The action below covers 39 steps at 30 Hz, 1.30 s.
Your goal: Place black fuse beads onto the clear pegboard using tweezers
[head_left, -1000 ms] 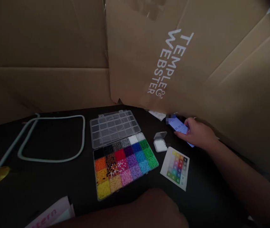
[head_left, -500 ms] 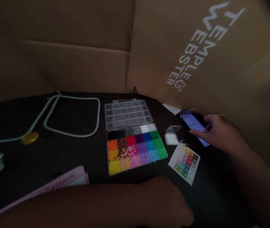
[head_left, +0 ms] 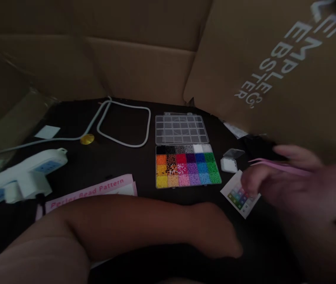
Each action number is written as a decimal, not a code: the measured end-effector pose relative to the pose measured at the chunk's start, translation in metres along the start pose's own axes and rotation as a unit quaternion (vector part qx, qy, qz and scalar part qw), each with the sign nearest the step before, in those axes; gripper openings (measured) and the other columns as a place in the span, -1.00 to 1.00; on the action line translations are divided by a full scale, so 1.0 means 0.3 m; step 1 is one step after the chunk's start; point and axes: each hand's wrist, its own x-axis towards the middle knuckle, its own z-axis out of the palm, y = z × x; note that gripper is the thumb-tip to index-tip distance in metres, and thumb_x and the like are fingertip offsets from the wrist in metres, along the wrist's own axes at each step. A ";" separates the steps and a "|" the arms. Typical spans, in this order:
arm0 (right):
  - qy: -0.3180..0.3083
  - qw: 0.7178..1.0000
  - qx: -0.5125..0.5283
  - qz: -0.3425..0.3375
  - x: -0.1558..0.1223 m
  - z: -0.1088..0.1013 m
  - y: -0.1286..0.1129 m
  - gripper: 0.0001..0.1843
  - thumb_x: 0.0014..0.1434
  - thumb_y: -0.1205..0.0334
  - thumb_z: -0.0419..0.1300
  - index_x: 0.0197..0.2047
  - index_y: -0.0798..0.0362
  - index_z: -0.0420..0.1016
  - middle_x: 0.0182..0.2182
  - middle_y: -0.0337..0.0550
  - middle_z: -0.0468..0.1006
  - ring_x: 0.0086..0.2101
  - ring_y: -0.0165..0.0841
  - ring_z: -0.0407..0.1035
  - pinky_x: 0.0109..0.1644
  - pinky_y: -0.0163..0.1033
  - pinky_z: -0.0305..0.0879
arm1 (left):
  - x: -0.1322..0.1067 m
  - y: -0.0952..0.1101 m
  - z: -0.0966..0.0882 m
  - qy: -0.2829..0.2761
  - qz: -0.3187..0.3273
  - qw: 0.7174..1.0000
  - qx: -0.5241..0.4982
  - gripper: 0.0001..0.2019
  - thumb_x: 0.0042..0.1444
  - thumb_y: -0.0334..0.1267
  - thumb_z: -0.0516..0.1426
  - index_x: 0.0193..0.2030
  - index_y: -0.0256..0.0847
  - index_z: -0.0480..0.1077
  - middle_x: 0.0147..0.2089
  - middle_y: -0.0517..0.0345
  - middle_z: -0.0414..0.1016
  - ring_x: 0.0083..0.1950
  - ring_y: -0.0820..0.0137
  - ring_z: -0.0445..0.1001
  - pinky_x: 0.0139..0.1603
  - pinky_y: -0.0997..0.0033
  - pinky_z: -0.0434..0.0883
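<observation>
My right hand (head_left: 288, 185) is smeared by motion at the right, above a small colour chart card (head_left: 238, 199). A thin pink tool (head_left: 277, 165) runs between its thumb and fingers. My left forearm lies across the bottom of the view, with my left hand (head_left: 219, 236) resting on the dark table; its fingers do not show. Just beyond it sits an open bead box (head_left: 188, 167) with compartments of coloured beads, its clear lid (head_left: 181, 129) folded back. A small white case (head_left: 229, 163) stands open to the right of the box.
A pink pattern booklet (head_left: 91, 191) lies left of my arm. A white power strip (head_left: 20, 177) is at the far left, its cable looped (head_left: 126, 122) on the table near a gold disc (head_left: 87, 139). Printed cardboard (head_left: 274, 59) walls the back and right.
The view has swung left, showing the power strip and booklet. My right hand has left the lit phone and come nearer, now with a thin pink tool. The phone is out of sight.
</observation>
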 end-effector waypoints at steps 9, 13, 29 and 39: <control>0.080 0.932 0.335 0.108 0.048 0.109 0.039 -0.36 0.28 -0.35 -0.12 -0.26 0.03 0.48 -0.65 -0.25 0.28 -0.69 -0.42 0.09 -0.62 -0.23 0.17 | 0.006 0.049 -0.046 -0.030 -0.015 0.989 0.147 -0.89 0.16 -0.31 0.20 -0.39 -0.15 0.44 -0.46 0.18 0.50 -0.44 0.34 0.50 -0.65 0.38 0.03; 0.133 0.914 0.367 0.112 0.040 0.076 0.076 -0.48 0.29 -0.25 -0.01 -0.32 0.03 0.46 -0.63 -0.23 0.31 -0.68 -0.44 0.10 -0.61 -0.25 0.15 | 0.001 0.057 -0.059 -0.033 0.006 0.983 0.180 -0.86 0.19 -0.32 0.17 -0.41 -0.18 0.41 -0.45 0.14 0.49 -0.43 0.34 0.50 -0.62 0.40 0.03; 0.161 0.954 0.253 -0.029 -0.009 0.037 0.147 -0.53 0.32 -0.21 0.04 -0.26 0.00 0.55 -0.67 -0.25 0.40 -0.70 -0.42 0.22 -0.66 -0.27 0.08 | -0.132 0.278 -0.137 0.090 -0.127 0.966 0.204 -0.83 0.27 -0.24 0.08 -0.35 -0.15 0.37 -0.38 0.15 0.39 -0.40 0.38 0.36 -0.44 0.34 0.28; 0.089 0.975 0.199 -0.034 -0.074 0.053 0.078 -0.60 0.37 -0.09 0.03 -0.18 0.01 0.54 -0.71 -0.28 0.38 -0.73 -0.43 0.22 -0.64 -0.25 0.14 | -0.655 0.466 -0.001 0.167 -0.526 0.799 0.239 -0.42 0.20 0.03 0.17 0.26 -0.23 0.25 0.39 -0.30 0.11 0.36 -0.14 0.18 0.24 -0.19 0.28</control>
